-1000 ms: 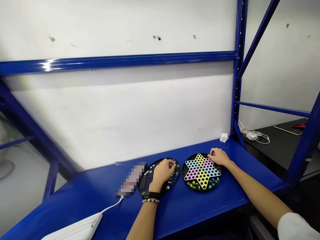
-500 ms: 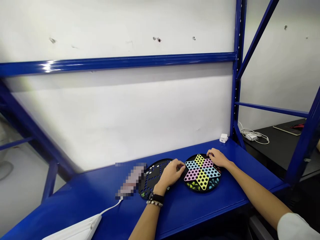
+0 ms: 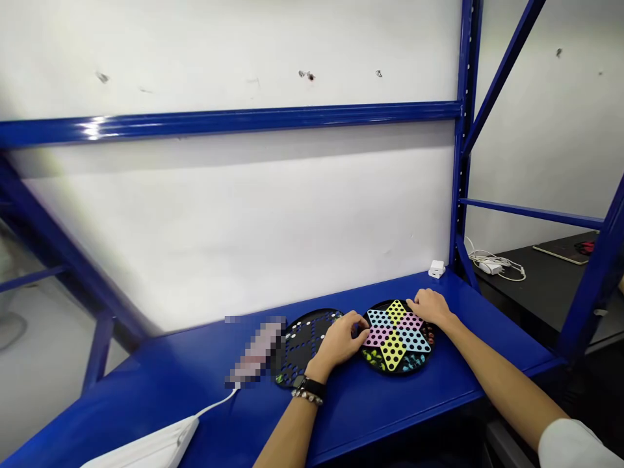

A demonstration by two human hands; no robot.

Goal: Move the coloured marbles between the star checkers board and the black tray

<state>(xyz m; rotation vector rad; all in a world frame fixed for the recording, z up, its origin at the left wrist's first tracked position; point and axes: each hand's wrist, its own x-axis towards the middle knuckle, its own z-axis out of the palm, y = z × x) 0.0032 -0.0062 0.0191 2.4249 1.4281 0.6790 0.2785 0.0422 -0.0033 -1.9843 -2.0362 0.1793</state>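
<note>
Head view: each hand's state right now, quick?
Left hand: curled at the star-shaped board's left edge; can't tell if its grip is closed.
Right hand: curled by the board's far right side; grip can't be told.

- Workshop or lab-like room; which, unclear
- Blue steel rack (image 3: 244, 119) across the frame
- Scuffed white wall (image 3: 253, 221) behind
- Black desk (image 3: 550, 292) with white adapter (image 3: 490, 267), right

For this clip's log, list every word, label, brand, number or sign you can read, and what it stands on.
None can be read.
Star-patterned board: colours and dark holes, no readable lettering.
Round black board: no readable lettering.
Pixelated object: masked, so any text is unreadable.
White adapter: too small to read any print.
Black wristband: nothing legible.
</note>
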